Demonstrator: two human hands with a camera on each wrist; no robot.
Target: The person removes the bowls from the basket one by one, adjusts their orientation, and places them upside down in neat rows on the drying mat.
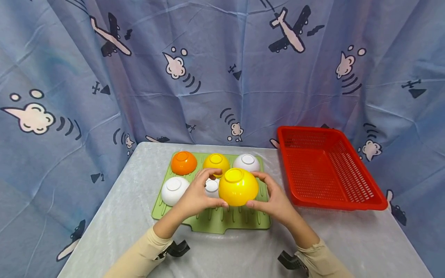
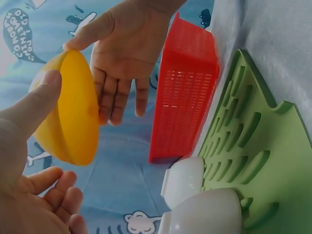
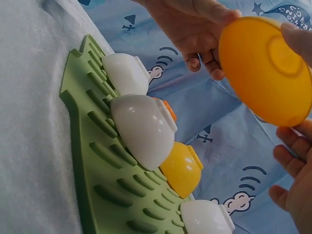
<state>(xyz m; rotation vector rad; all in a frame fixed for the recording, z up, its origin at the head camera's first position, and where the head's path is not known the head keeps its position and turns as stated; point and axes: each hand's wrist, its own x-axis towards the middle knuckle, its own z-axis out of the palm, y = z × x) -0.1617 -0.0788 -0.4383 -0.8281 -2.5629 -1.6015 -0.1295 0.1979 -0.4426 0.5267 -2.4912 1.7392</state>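
A yellow bowl (image 1: 240,189) is held upside down above the green drying mat (image 1: 222,224), its base ring up and tilted toward the head camera. My left hand (image 1: 201,196) grips it from the left, thumb at the near rim. From the other side my right hand (image 1: 275,200) holds it likewise, thumb low on the rim. The left wrist view shows the hollow inside of the bowl (image 2: 78,107). Below and behind it a white bowl (image 1: 211,187) is partly hidden. Another white bowl (image 1: 174,191) sits beside my left forearm.
Along the mat's back row stand an upturned orange bowl (image 1: 184,163), a second yellow bowl (image 1: 216,162) and a white bowl (image 1: 247,162). A red perforated basket (image 1: 295,193) is at the right of the table. Behind the table hangs a blue curtain (image 1: 208,96) with airplane prints.
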